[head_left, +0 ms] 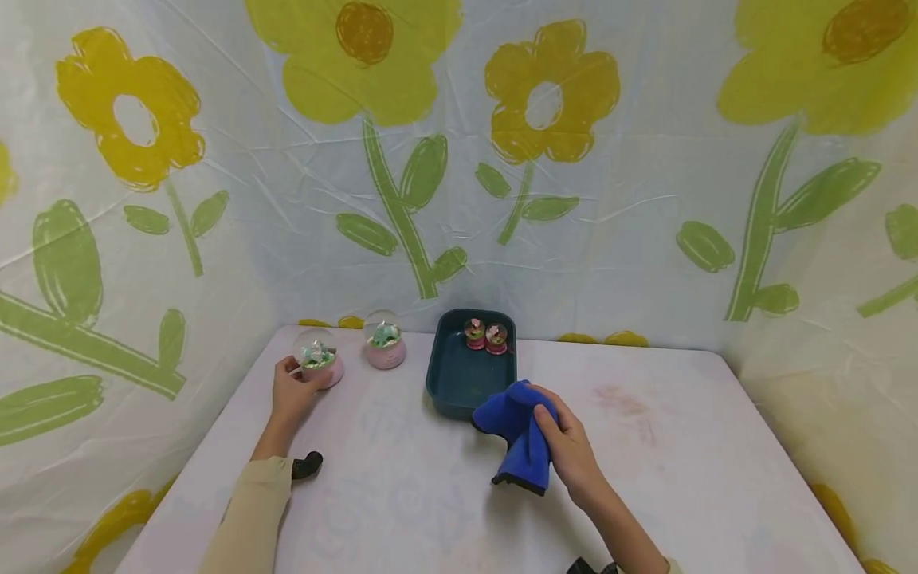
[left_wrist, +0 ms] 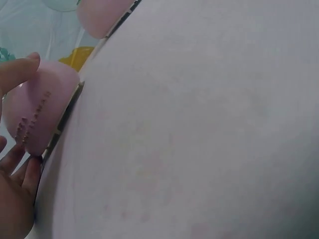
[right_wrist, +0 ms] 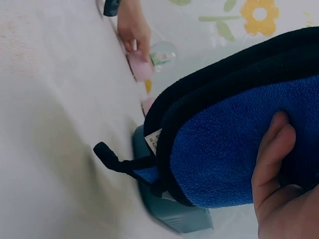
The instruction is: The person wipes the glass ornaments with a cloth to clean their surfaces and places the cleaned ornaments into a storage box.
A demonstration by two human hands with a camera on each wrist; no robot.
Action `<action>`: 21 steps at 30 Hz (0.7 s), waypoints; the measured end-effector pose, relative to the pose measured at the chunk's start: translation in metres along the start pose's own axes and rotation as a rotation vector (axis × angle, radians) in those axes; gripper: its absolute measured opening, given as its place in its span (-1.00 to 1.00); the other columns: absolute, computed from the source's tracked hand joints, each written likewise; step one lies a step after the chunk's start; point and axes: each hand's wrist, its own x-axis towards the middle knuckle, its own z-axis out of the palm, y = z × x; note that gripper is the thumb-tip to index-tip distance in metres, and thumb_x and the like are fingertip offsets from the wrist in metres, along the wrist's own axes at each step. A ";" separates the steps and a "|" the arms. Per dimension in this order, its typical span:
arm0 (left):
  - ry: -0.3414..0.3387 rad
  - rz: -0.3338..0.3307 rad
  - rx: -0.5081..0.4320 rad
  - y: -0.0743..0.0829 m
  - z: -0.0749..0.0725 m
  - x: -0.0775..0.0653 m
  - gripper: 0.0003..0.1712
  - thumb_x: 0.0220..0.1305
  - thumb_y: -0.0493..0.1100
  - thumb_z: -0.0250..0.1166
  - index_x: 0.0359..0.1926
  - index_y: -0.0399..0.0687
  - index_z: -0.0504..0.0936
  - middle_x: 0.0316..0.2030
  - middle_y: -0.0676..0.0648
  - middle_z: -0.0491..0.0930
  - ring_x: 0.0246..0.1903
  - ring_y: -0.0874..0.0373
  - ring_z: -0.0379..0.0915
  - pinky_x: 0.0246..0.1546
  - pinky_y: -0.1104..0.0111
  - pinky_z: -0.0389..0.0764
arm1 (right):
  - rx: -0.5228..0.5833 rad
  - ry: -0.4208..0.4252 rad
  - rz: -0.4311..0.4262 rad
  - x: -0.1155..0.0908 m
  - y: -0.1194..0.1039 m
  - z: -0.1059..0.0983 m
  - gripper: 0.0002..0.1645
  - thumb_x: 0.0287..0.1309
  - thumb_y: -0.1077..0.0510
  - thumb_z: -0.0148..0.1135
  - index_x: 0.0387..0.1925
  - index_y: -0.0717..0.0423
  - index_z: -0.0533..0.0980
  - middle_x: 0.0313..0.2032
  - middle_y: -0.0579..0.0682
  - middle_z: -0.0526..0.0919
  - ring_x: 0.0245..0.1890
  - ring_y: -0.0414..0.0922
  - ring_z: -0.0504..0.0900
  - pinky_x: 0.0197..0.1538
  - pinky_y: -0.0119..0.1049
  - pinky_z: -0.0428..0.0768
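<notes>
On the table's left side my left hand (head_left: 292,397) grips the pink base of a snow globe (head_left: 331,375), thumb on one side and fingers on the other. The left wrist view shows raised lettering on that base (left_wrist: 55,94), which appears to rest on the table. A second, similar snow globe (head_left: 386,355) stands just to its right. My right hand (head_left: 574,458) holds a folded blue cloth (head_left: 529,450) with dark edging above the table. In the right wrist view, the cloth's hanging loop and a white label (right_wrist: 153,141) show.
A dark teal tray (head_left: 466,387) sits at the back middle, with two small pink-based globes (head_left: 496,341) at its far end. The cloth hangs near the tray's front right corner. Behind the white table (head_left: 402,510) hangs a flower-printed sheet (head_left: 645,191).
</notes>
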 end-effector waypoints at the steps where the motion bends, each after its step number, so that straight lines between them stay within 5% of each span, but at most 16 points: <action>1: 0.003 0.003 0.006 0.000 0.002 0.000 0.11 0.02 -0.05 0.53 0.38 -0.33 0.03 0.27 -0.37 0.20 0.22 -0.22 0.21 0.20 0.03 0.29 | 0.006 -0.002 0.004 0.000 0.001 0.000 -0.46 0.48 -0.09 -0.10 0.36 0.01 0.30 0.36 0.13 0.28 0.35 0.22 0.22 0.28 0.22 0.20; 21: 0.025 0.004 0.180 0.007 0.010 0.001 0.08 -0.06 -0.02 0.56 0.32 -0.42 0.15 0.24 -0.40 0.28 0.26 -0.24 0.19 0.26 -0.03 0.21 | 0.009 -0.033 0.009 0.003 0.000 0.002 -0.42 0.45 -0.09 -0.03 0.42 -0.21 0.20 0.43 0.07 0.17 0.39 0.19 0.13 0.27 0.21 0.20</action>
